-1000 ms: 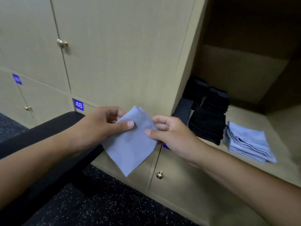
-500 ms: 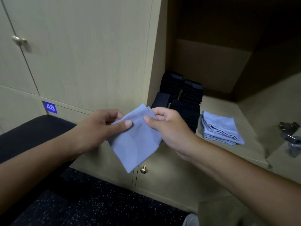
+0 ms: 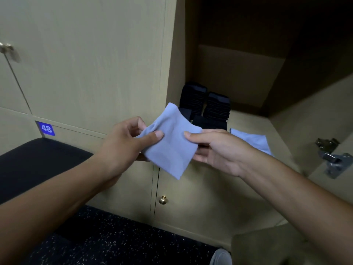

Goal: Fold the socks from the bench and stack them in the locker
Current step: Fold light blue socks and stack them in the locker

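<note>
Both forearms bare, no sleeves; grey shoe [image 3: 220, 257] at bottom edge.

A light blue folded sock [image 3: 171, 142] is held up in the middle of the frame, flat and turned like a diamond, one corner pointing down. Behind it, in the open locker [image 3: 240, 73], black folded socks [image 3: 207, 108] stand in neat stacks. Just right of them lies a low pile of light blue folded socks [image 3: 252, 141]. The dark bench [image 3: 34, 161] is at the left.

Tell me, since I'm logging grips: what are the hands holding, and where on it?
A folded light-blue sock: left hand pinches its left edge, right hand its right edge.
</note>
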The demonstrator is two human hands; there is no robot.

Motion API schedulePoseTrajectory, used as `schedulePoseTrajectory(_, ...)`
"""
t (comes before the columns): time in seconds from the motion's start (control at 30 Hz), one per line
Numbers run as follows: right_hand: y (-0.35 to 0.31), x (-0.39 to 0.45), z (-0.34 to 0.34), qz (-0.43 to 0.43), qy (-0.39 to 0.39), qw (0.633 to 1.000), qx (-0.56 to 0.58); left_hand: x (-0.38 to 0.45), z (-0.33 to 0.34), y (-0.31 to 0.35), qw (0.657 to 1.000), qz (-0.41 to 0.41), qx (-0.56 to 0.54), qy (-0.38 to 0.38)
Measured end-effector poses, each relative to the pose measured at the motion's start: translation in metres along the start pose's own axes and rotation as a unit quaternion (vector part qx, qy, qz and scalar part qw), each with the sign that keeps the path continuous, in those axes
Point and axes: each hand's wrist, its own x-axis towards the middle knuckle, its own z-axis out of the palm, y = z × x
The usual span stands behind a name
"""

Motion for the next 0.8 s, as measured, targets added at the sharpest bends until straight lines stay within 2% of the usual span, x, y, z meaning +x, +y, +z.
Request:
schedulePoseTrajectory(0.23,-0.013,-0.004,-0.022,-0.133,0.146,0.980,-0.031,0.005,0.032,0.000,0.999,0.002,-0.029,-0.043)
schedulePoseTrajectory(0.37,-0.026,0.006,-0.060,-0.186,0.242,0.947,-0.094,0.009,0.039,-0.009,0.995,0.001,0.046,-0.093)
schedulePoseTrajectory(0.57,-0.034,0.015,-0.134,-0.150,0.320,0.925,-0.137,0.014,0.038,-0.029,0.969,0.028,0.201,-0.139)
schedulePoseTrajectory(0.8,-0.019,0.037,-0.186,-0.035,0.361,0.921,-0.146,0.013,0.030,-0.040,0.953,0.037,0.252,-0.165)
